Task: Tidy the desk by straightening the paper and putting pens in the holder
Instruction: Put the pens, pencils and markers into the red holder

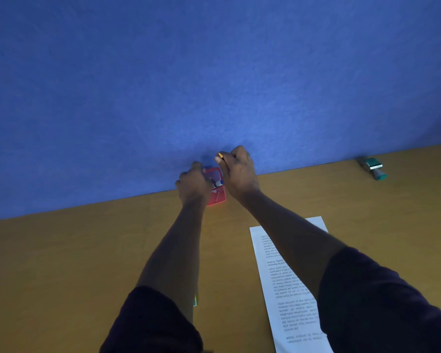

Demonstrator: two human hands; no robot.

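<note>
Red mesh holder (217, 193) stood against the blue partition (214, 72). Left hand (194, 183) gripped its left side. Right hand (238, 171), just above its rim, pinched a pencil (220, 156). Paper (285, 276) lay nearer than the holder, to its right. Best to steady the holder and lower the pencil upright.

Our two hands crowd the red holder (218, 193), which stands hard against the blue partition (214, 72), closing any way behind it. To its left we see bare desk (74, 250); to the right, the paper (285, 281) and a far-off stamp (373, 168).
</note>
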